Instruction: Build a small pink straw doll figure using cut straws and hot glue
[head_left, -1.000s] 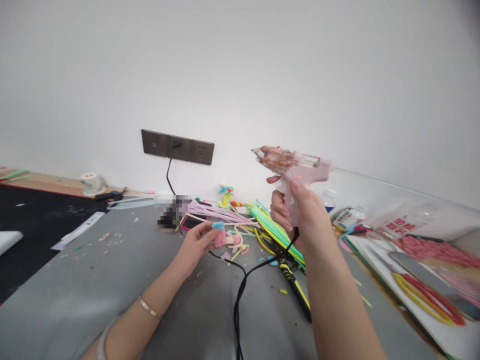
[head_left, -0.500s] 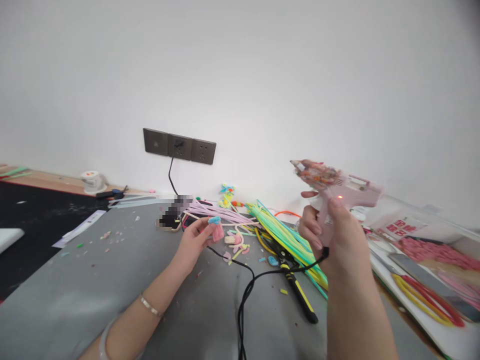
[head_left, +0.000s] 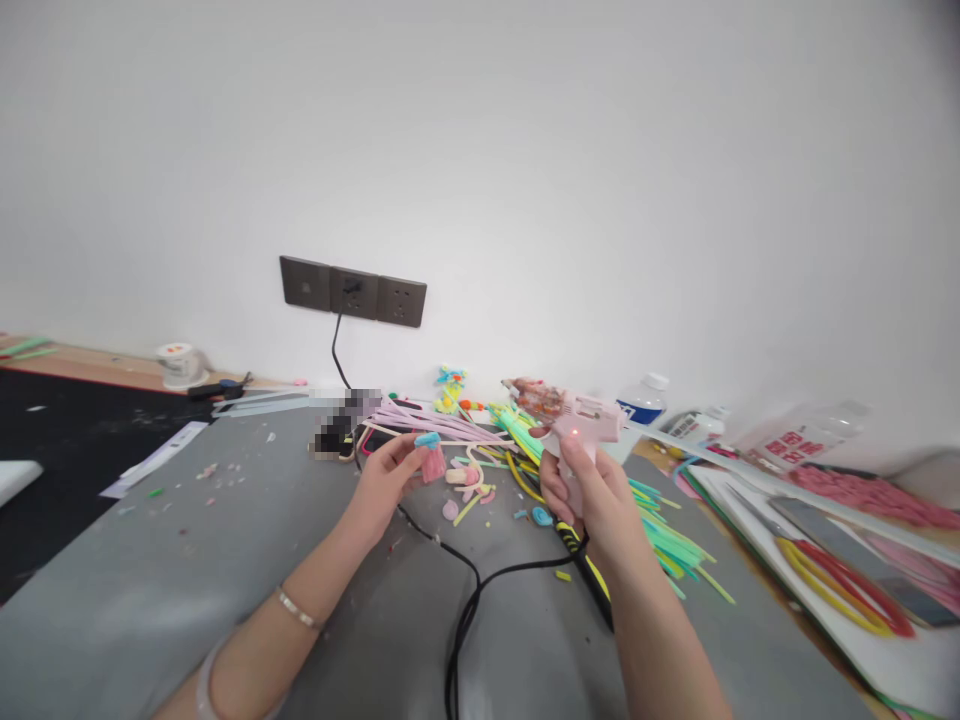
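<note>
1. Lower and farther left in the head view than half a second ago, the pale-pink plastic glue gun (head_left: 598,424) sits in the right hand (head_left: 596,492), fingers clamped around its grip.
2. Fingers of the left hand (head_left: 384,488) pinch a small fuzzy pink-and-blue piece (head_left: 433,460), which projects past their tips above the grey counter (head_left: 217,560).

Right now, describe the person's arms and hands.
The left hand and right hand are gloveless; no sleeves show. A thin, metallic-looking bracelet circles the left forearm, with a pale bangle farther up. The right forearm has no visible jewellery.
</note>
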